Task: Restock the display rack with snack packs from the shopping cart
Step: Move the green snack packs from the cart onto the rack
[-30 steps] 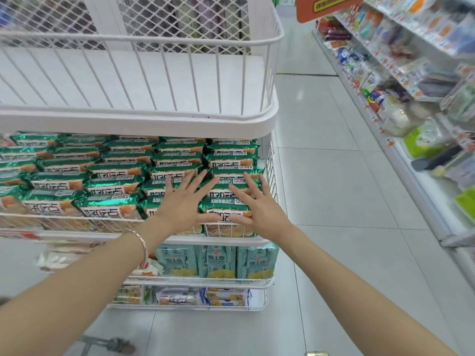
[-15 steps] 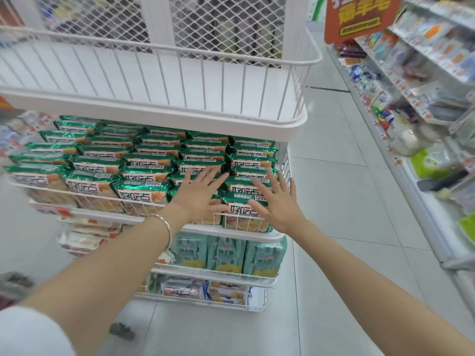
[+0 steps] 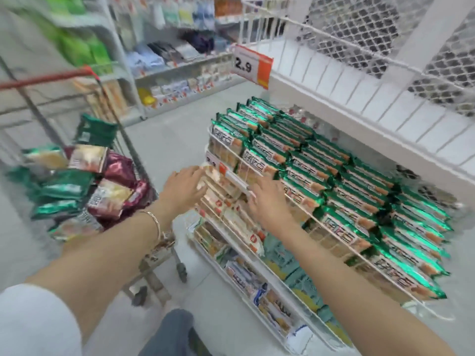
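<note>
The white wire display rack (image 3: 359, 109) fills the right half of the view. Its middle shelf is packed with rows of green snack packs (image 3: 321, 176). My left hand (image 3: 186, 187) hovers open in front of the rack's left corner, fingers spread, holding nothing. My right hand (image 3: 267, 201) is also open and empty, just off the shelf's front rail. At the left stands the shopping cart (image 3: 38, 80) with a red handle, piled with green and dark red snack packs (image 3: 77, 191). The picture is blurred by motion.
Lower rack shelves hold pale and teal packs (image 3: 246, 276). A 2.9 price sign (image 3: 253, 66) hangs from the empty top basket. Store shelving (image 3: 164, 57) lines the far left aisle. Grey floor tiles (image 3: 167, 140) lie between cart and rack. My knee (image 3: 172, 332) shows at the bottom.
The view has swung left, bringing the shopping cart into sight. Both hands have come off the front green packs and moved left toward the rack's corner, still empty.
</note>
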Available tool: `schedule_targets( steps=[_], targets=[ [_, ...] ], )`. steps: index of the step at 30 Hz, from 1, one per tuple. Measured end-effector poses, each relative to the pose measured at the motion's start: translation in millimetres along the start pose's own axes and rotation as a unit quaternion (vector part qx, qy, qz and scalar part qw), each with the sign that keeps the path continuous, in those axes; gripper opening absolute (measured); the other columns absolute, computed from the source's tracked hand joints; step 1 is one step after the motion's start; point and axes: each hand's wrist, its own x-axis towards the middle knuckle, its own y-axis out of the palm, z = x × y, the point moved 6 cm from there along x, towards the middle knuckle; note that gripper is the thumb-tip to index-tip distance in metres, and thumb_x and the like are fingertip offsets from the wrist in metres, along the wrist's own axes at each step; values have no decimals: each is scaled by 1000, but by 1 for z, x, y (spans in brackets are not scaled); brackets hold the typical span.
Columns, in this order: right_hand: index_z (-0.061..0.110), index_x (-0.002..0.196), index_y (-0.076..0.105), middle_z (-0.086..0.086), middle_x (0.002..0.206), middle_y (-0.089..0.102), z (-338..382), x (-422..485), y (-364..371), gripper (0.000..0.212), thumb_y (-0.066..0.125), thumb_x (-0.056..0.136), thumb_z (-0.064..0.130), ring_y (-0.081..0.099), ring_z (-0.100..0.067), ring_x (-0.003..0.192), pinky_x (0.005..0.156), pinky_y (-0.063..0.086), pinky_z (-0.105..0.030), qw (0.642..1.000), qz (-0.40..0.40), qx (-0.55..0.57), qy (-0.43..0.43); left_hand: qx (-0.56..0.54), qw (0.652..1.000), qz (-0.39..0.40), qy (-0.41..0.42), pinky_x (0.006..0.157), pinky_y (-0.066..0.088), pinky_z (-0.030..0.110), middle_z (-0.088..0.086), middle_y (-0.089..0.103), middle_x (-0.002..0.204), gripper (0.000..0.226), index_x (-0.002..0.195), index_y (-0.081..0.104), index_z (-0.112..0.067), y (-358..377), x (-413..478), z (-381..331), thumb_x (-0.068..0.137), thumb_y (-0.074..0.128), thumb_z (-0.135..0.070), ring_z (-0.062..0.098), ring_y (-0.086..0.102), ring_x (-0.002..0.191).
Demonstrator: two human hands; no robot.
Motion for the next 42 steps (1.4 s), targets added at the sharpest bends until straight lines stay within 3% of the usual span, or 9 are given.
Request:
schedule_targets(
  steps=[7, 13, 18, 23, 29, 35, 38, 40, 42],
  targets=[
    [9, 94, 76, -16, 108, 69, 126, 102, 79, 27, 58, 79, 24, 66, -38, 99, 88, 51, -49, 989, 115, 31, -90, -49, 979, 12, -199, 91, 44, 44, 13, 55, 124, 35, 119, 58, -10, -10, -35, 181, 101, 47, -37, 36, 56, 114],
    [10, 129, 62, -14, 141, 50, 218, 179, 149, 41, 53, 91, 22, 41, -32, 134, 113, 23, -40, 956, 243, 26, -161, -120, 933, 34, -337, 87, 50, 42, 14, 57, 125, 37, 115, 59, -11, 2, -54, 321, 102, 41, -41, 33, 60, 107],
    [11, 125, 63, -11, 131, 56, 289, 228, 197, 36, 51, 93, 20, 46, -29, 128, 110, 29, -40, 940, 287, 53, -178, -153, 904, 5, -399, 92, 51, 44, 12, 56, 135, 43, 126, 61, -12, -9, -67, 408, 102, 42, -43, 30, 62, 108],
    [11, 133, 59, -10, 134, 56, 367, 264, 238, 40, 54, 94, 19, 50, -29, 125, 108, 38, -42, 923, 314, 84, -205, -198, 863, -32, -464, 63, 47, 33, 3, 68, 93, 26, 110, 63, -17, -10, -95, 459, 103, 44, -34, 19, 60, 67],
    [2, 141, 49, -19, 142, 49, 465, 292, 300, 47, 51, 94, 8, 42, -33, 135, 112, 32, -36, 899, 360, 158, -194, -256, 819, -98, -504, 84, 56, 42, 1, 69, 105, 24, 116, 65, -17, 0, -129, 488, 102, 47, -27, 21, 67, 83],
    [25, 159, 0, -11, 166, -8, 504, 302, 369, 94, 63, 93, 47, -6, -33, 152, 115, 29, -57, 903, 387, 89, -162, -288, 797, -132, -515, 88, 51, 34, -5, 66, 115, 25, 121, 64, -18, 5, -136, 495, 101, 50, -25, 17, 63, 97],
    [27, 157, 13, -8, 163, 20, 492, 313, 370, 85, 63, 92, 50, 20, -30, 149, 104, 47, -51, 923, 321, 127, -169, -292, 798, -110, -516, 77, 52, 38, 4, 68, 116, 25, 122, 63, -16, 8, -144, 494, 102, 50, -23, 31, 66, 88],
    [29, 151, 28, -3, 143, 50, 471, 323, 352, 76, 60, 89, 59, 56, -25, 123, 84, 58, -45, 913, 305, 245, -114, -320, 777, -152, -520, 60, 51, 30, 8, 68, 114, 23, 120, 63, -14, 8, -147, 496, 102, 51, -18, 23, 63, 71],
    [25, 145, 38, -4, 127, 62, 449, 326, 330, 64, 58, 91, 53, 68, -26, 103, 72, 61, -44, 798, 353, 485, 56, -356, 744, -208, -526, 51, 44, 16, 5, 67, 116, 20, 119, 63, -18, 2, -143, 497, 101, 54, -20, 19, 60, 70]
  ],
)
